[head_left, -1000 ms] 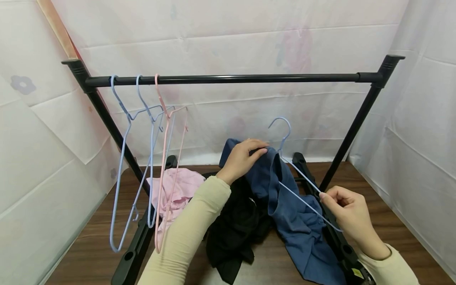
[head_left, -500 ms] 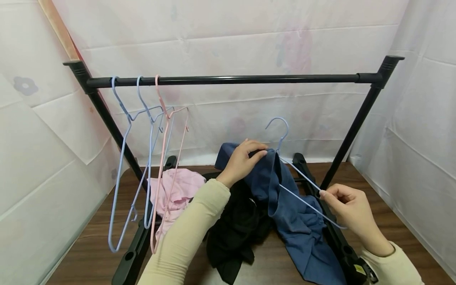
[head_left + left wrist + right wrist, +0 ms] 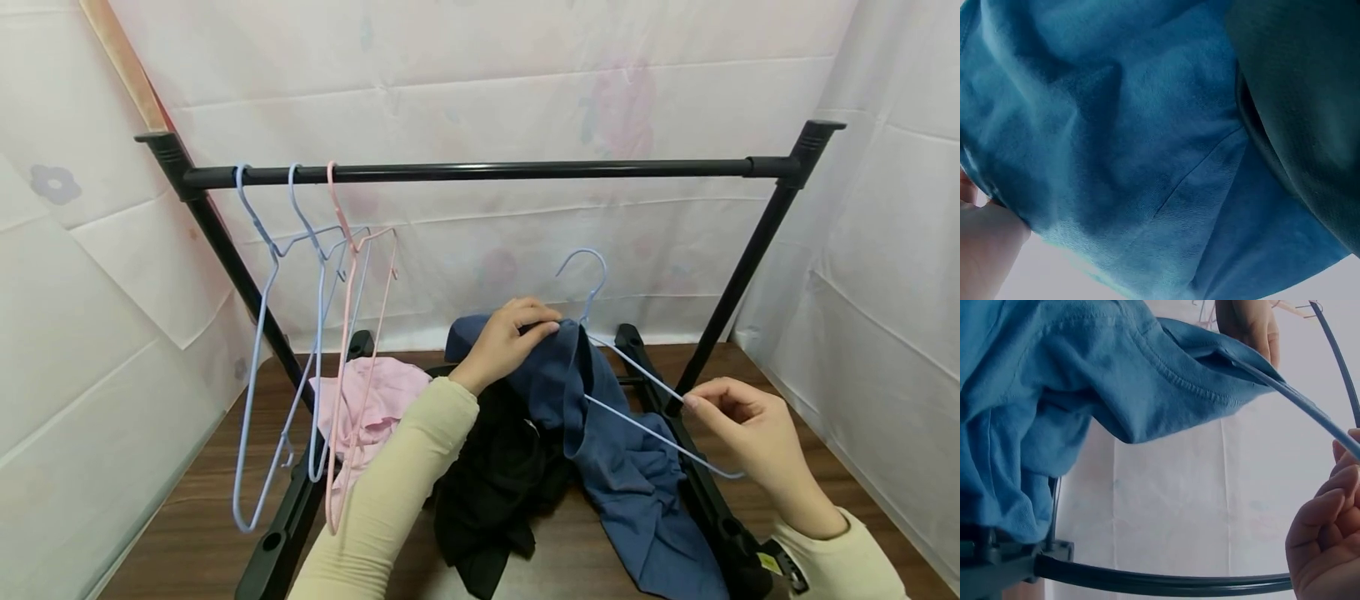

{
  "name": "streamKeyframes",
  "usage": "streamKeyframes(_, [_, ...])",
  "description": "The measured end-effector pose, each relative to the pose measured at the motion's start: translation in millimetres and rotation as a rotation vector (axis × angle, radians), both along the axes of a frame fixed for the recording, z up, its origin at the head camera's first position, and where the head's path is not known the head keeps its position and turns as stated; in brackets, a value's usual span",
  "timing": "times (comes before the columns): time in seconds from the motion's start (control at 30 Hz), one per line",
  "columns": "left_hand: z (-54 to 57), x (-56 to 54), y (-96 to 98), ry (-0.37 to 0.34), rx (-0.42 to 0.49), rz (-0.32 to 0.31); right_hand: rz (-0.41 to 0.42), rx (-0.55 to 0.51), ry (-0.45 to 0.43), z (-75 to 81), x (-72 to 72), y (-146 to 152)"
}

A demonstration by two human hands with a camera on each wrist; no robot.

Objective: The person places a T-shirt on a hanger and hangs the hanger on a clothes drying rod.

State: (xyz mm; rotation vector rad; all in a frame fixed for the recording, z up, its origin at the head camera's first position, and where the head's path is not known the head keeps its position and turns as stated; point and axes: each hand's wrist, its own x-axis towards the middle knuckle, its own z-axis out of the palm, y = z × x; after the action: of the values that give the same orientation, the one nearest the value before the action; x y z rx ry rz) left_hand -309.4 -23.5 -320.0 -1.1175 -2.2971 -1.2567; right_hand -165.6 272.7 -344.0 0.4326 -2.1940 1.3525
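Observation:
A blue garment [image 3: 622, 467] hangs from my left hand [image 3: 510, 342], which pinches its hemmed edge with thumb and fingers. In the right wrist view a line of stitching runs along that opening. A light blue wire hanger [image 3: 633, 367] is partly inside the opening, its left part hidden by the cloth and its hook standing up behind the edge. My right hand [image 3: 742, 442] pinches the upper bar of the hanger near its right end, fingers curled. The blue cloth [image 3: 1116, 144] fills most of the left wrist view, with the left thumb at its edge.
A black rack's top rail [image 3: 525, 172] crosses above the hands. Two light blue hangers and a pink hanger [image 3: 341, 350] hang at its left. A pink garment [image 3: 382, 392] and a black garment [image 3: 495, 483] lie on the wooden table [image 3: 180, 517].
My right hand has moved slightly right, and the hanger's right end has shifted right with it. The garment's far left part has sunk a little to the left. My left hand keeps its pinch.

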Motion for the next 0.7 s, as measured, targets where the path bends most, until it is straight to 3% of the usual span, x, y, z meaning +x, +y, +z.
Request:
streamKeyframes(0.4, [1.3, 2.0, -3.2, 0.016, -0.001, 0.004, -0.035, 0.03, 0.194, 5.1, -6.3, 8])
streamKeyframes(0.57, [2.0, 3.2, -4.2, 0.038, -0.014, 0.002, -0.08, 0.021, 0.21, 10.1, -5.5, 8])
streamKeyframes(0.7, [2.7, 3.9, -4.3, 0.055, -0.029, 0.0, -0.068, 0.023, 0.255, 13.9, -4.5, 5])
